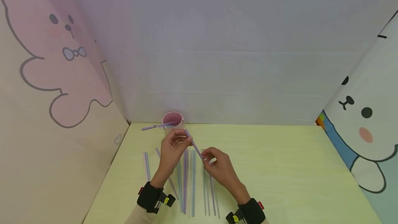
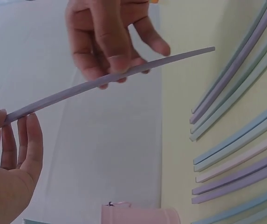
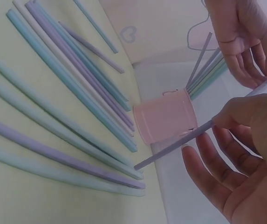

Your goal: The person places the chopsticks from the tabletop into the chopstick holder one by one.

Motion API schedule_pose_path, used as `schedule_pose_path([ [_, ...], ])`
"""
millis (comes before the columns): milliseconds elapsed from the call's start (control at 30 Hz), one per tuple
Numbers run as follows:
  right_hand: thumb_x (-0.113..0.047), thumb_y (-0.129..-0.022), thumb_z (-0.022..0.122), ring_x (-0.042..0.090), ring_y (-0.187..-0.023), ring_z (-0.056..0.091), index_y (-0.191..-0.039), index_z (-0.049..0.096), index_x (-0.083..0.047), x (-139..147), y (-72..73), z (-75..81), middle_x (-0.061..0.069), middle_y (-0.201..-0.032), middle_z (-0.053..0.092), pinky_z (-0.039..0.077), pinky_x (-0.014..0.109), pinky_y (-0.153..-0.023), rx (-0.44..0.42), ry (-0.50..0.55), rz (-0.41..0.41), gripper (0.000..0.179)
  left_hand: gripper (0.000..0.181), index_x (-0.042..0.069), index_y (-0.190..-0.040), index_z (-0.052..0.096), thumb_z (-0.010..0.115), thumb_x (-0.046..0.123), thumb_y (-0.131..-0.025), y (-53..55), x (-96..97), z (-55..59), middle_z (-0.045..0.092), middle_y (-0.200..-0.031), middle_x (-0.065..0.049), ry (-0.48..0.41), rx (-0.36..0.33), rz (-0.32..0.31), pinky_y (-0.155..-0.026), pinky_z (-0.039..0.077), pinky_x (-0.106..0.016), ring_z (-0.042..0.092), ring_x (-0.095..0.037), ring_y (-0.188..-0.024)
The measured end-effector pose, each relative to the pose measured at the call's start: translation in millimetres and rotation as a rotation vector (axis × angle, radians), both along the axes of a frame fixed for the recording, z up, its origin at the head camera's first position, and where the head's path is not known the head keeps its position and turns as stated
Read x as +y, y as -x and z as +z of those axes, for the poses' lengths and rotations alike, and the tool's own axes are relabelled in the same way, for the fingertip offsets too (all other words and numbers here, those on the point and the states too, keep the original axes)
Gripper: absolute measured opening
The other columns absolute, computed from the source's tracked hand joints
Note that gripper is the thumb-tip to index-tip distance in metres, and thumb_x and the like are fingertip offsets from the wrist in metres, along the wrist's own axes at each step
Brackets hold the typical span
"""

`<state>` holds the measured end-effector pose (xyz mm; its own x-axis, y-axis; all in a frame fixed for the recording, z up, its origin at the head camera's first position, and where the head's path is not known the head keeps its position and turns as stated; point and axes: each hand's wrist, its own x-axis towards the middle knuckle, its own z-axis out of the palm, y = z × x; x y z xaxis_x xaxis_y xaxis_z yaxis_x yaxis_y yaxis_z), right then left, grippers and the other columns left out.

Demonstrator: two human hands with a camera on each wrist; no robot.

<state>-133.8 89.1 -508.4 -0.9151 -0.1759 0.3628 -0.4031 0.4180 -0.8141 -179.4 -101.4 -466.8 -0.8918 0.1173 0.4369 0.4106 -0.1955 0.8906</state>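
Note:
A thin straight purple stick (image 1: 195,147) is held slanting above the table between both hands. My left hand (image 1: 173,148) pinches it near its upper end, thumb against fingertips; the left wrist view shows that left hand (image 2: 14,168) at the lower left. My right hand (image 1: 217,163) pinches the stick farther along, and in the right wrist view the stick's free end pokes out past the fingers of the right hand (image 3: 245,163). Behind the left hand stands a pink cup (image 3: 166,116) with several pastel sticks (image 3: 208,74) leaning out of it.
Under and between the arms, several blue, purple, white and green sticks (image 1: 193,182) lie lengthwise on the pale yellow table (image 1: 280,168). A pair (image 1: 146,165) lies farther left. A white backdrop (image 1: 233,61) rises at the table's back edge, with printed side walls.

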Motion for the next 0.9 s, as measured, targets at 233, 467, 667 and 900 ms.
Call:
schedule_pose_path([
  [233,0.001,-0.083,0.069,0.016,-0.075,0.064,-0.100,0.067,-0.006,11.9,-6.6,-25.4,0.007,-0.088,0.068,0.061,0.027,-0.057,-0.071,-0.102,-0.087,0.019,0.024,-0.012,-0.106,0.057,0.069,-0.012,-0.085,2.4,-9.5,10.4,0.063,-0.095,-0.020,-0.032,0.044,0.076,-0.072,0.063,-0.041,0.068,-0.022,-0.079],
  [467,0.000,-0.079,0.069,0.020,-0.074,0.065,-0.100,0.067,-0.005,24.3,-13.1,-42.4,0.008,-0.087,0.069,0.057,0.031,-0.059,-0.164,-0.197,-0.175,0.021,0.027,-0.018,-0.106,0.055,0.066,-0.022,-0.081,12.5,-19.8,31.4,0.058,-0.097,-0.028,-0.028,0.215,0.227,-0.071,0.063,-0.023,0.064,-0.025,-0.084],
  [667,-0.003,-0.076,0.070,0.015,-0.070,0.064,-0.100,0.067,-0.009,25.3,-15.5,-53.1,0.003,-0.085,0.068,0.053,0.027,-0.057,-0.220,-0.270,-0.184,0.025,0.029,-0.026,-0.106,0.051,0.061,-0.029,-0.079,14.7,-32.4,55.2,0.052,-0.092,-0.037,-0.076,0.294,0.347,-0.071,0.063,-0.022,0.062,-0.031,-0.082],
  [900,-0.005,-0.076,0.072,0.013,-0.066,0.062,-0.101,0.067,-0.009,23.2,-19.9,-58.2,0.001,-0.083,0.067,0.049,0.022,-0.052,-0.222,-0.314,-0.181,0.026,0.029,-0.029,-0.104,0.046,0.062,-0.028,-0.079,24.4,-51.2,64.0,0.057,-0.092,-0.024,-0.154,0.349,0.481,-0.072,0.061,-0.020,0.063,-0.027,-0.083],
])
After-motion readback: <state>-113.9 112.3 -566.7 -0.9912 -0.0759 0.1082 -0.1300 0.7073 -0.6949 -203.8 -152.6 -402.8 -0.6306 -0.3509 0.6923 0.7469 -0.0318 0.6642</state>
